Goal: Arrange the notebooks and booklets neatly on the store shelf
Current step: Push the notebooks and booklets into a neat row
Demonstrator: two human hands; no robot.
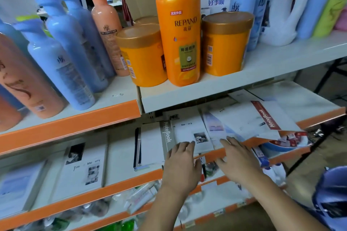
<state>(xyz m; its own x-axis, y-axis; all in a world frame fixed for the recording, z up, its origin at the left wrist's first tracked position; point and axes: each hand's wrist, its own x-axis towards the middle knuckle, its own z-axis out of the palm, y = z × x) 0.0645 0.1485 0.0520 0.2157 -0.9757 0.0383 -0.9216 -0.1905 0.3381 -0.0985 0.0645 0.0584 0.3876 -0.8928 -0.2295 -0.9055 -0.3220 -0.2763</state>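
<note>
Left grip (181, 163): bare hand, fingers relaxed and flat, holding nothing. Fingertips rest on the near edge of a white paper notebook with a grey spine (187, 133). Its long axis runs almost straight away from this grip, spine on the left.

Right grip (237, 157): fingers straight, nothing clasped, laid on the near end of a pale-blue-and-white booklet (216, 127). Booklet skewed, far end leaning left.

Beyond and right of this grip: white notebook with a red spine (262, 118), more skewed, far end also leaning left.

All lie flat on a white metal shelf with an orange front strip (122, 182). Left of the left grip, more white notebooks (82, 165) lie front-to-back.

Upper shelf (262, 65): tall orange plastic bottle (178, 30), orange tubs with gold lids (142, 56), pale-blue bottles (62, 52). Below the grips: blurred packets (140, 197).
</note>
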